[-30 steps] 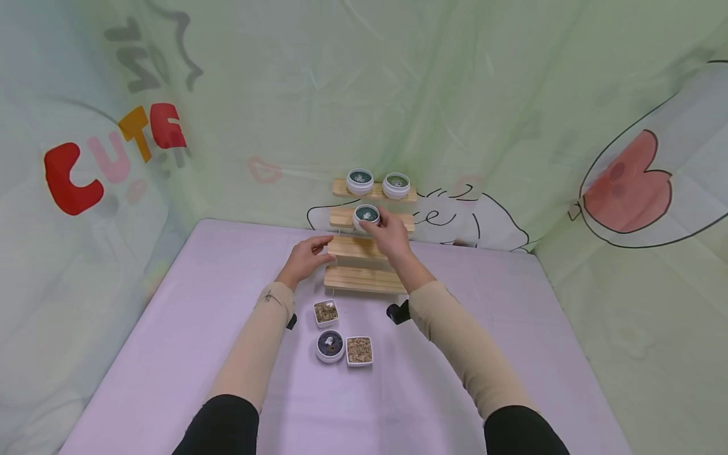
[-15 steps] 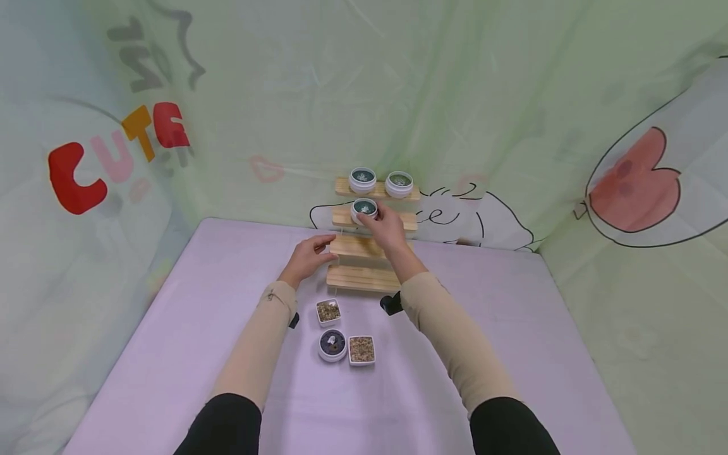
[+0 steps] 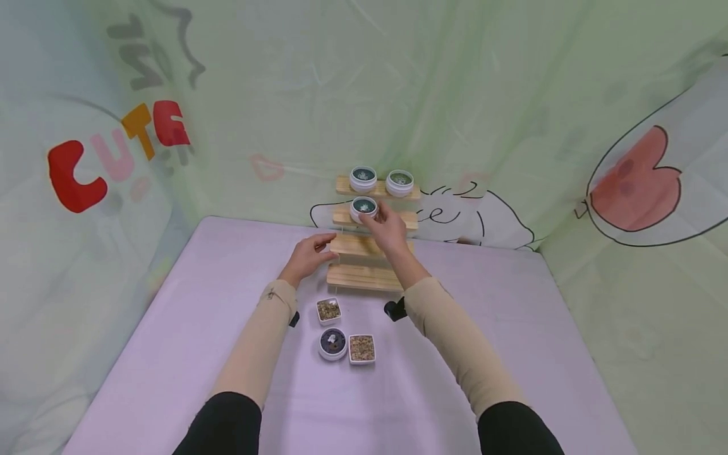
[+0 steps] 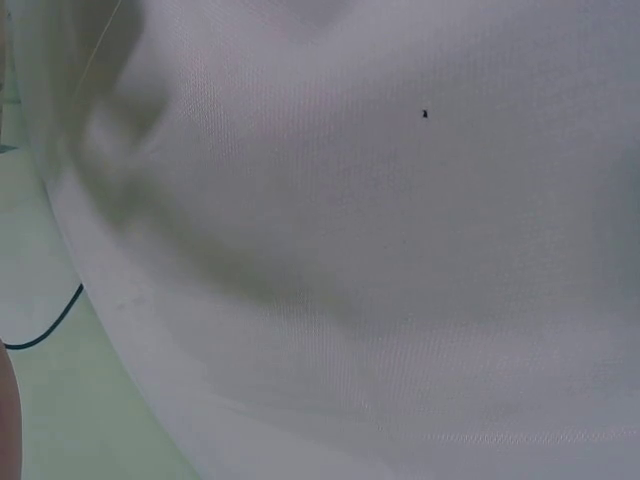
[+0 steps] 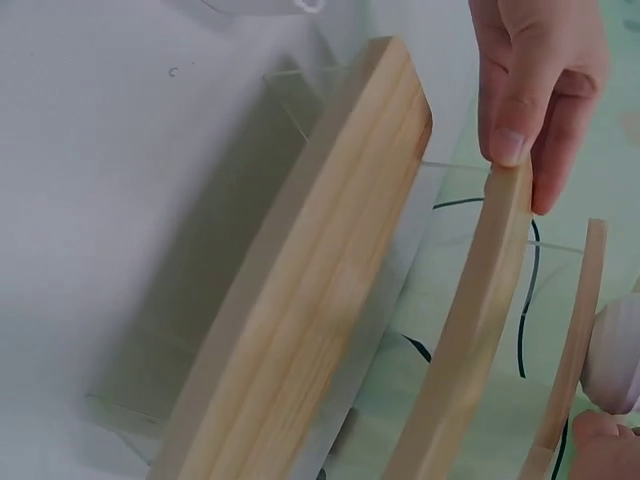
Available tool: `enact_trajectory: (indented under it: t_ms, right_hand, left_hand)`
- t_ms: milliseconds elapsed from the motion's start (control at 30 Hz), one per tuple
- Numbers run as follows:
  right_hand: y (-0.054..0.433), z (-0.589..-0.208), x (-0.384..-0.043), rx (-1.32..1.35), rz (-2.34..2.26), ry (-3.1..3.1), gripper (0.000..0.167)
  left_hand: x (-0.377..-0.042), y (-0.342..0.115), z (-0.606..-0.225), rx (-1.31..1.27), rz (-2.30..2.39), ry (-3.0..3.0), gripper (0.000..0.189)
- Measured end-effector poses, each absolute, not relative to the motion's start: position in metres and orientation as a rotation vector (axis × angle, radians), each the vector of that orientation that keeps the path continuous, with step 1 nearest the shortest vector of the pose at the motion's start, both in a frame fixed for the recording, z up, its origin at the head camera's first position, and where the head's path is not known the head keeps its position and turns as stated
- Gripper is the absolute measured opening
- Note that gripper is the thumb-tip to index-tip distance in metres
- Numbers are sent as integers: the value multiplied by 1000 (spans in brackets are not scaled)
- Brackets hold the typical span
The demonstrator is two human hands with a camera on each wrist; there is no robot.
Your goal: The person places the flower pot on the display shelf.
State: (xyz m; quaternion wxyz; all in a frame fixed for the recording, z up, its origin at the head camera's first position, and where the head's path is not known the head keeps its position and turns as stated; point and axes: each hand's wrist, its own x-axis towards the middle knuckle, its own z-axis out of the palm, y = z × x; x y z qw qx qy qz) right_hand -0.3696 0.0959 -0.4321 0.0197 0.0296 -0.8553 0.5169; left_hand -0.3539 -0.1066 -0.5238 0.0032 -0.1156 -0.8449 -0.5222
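In the head view a stepped rack with wooden boards (image 3: 364,276) stands at the back of the table. My left hand (image 3: 307,258) grips the left end of its second board from the front; the right wrist view shows the thumb (image 5: 510,140) on top and fingers behind. With the fingertips of my right hand (image 3: 391,230) I hold a small round white pot (image 3: 363,208), its top dark green with a pale pattern, at the left of the third board (image 3: 406,219). Fingertips (image 5: 600,440) meet the pot's white side (image 5: 618,355) in the right wrist view.
Two similar round pots (image 3: 363,180) stand on the top board (image 3: 381,188). In front of the rack are two square white dishes (image 3: 361,349) of tan granules and a round pot (image 3: 332,344) with a dark top. A printed curtain (image 3: 273,114) hangs behind the lilac table (image 3: 227,253).
The pot has shifted slightly left and back on the third board with my right hand. My left hand keeps its place on the second board.
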Motion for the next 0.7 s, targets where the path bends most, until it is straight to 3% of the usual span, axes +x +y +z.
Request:
enact_trajectory:
  t_ms: [300, 700]
  right_hand:
    - [110, -445, -337, 188, 1689, -2631, 81]
    - [128, -479, -277, 259, 1752, -2678, 76]
  left_hand:
    - [-354, -105, -525, -356, -1653, -2630, 55]
    - [-352, -104, -521, -316, -1615, -2681, 56]
